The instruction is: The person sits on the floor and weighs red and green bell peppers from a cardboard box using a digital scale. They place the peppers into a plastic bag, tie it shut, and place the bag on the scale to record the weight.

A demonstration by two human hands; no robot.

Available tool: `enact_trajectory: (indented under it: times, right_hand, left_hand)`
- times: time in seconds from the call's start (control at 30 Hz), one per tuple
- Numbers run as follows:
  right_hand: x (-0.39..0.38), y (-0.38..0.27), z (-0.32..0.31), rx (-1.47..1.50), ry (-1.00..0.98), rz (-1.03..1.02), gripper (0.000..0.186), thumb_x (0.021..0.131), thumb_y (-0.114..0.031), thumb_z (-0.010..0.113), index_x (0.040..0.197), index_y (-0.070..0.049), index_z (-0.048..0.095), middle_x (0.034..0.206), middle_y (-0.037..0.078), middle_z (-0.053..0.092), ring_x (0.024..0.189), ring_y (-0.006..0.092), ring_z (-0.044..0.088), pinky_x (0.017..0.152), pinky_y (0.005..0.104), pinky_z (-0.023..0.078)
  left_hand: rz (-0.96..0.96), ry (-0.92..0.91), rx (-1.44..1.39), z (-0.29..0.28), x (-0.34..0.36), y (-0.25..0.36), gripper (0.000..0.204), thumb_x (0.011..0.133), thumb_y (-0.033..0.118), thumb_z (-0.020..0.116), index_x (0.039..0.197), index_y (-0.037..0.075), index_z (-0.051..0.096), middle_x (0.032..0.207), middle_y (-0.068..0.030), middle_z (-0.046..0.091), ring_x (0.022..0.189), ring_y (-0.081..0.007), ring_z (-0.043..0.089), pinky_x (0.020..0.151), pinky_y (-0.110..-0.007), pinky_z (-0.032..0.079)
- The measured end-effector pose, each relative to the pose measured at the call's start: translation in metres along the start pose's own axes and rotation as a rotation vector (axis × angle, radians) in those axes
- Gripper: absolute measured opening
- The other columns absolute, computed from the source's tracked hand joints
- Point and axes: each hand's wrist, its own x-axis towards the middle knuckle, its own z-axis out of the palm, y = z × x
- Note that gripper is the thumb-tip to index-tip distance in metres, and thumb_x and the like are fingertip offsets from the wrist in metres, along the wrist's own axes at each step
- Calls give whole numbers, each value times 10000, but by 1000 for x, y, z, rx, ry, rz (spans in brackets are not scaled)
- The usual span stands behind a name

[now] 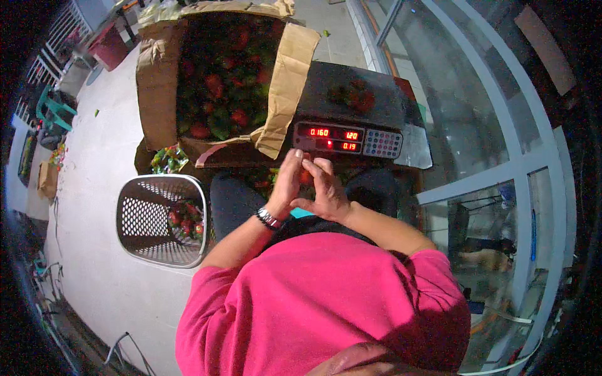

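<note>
Just below the scale, the left hand and right hand were pinched together on a small red fruit, held close for a good look.

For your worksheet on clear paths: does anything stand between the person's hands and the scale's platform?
Nothing visible does. Both hands, left hand and right hand, meet just below the scale; only its display panel lies between.

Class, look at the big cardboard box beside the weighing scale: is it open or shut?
Open. The cardboard box has its flaps folded outward, one hanging toward the scale, and red and green produce shows inside.
</note>
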Motion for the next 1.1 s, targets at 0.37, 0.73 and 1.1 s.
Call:
enact_trajectory:
  times: [0.37, 0.73, 1.1]
  right_hand:
    - [9, 100, -38, -9, 104, 384, 393, 682, -110, 608, 1048, -8, 507, 964, 133, 543, 874, 226, 530, 759, 310, 412]
    - [106, 250, -71, -699, 67, 463, 383, 668, -344, 615, 949, -90, 559, 902, 120, 566, 864, 317, 522, 739, 377, 414]
    - [8, 180, -116, 100, 521, 669, 392, 764, -42, 454, 1154, -29, 419, 1096, 115, 487, 988, 196, 472, 824, 292, 378]
  left_hand:
    - [-304, -367, 81, -24, 15, -62, 435, 854, 345, 423, 1182, 61, 414, 990, -6, 504, 888, -128, 466, 761, -264, 388]
    - [-368, -231, 64, -62, 34, -78, 305, 816, 283, 488, 1039, 75, 482, 832, 2, 516, 749, -103, 477, 673, -234, 386]
    - [-304, -274, 296, -63, 31, -81, 287, 806, 273, 492, 1001, 63, 506, 827, -15, 525, 764, -125, 501, 677, -256, 403]
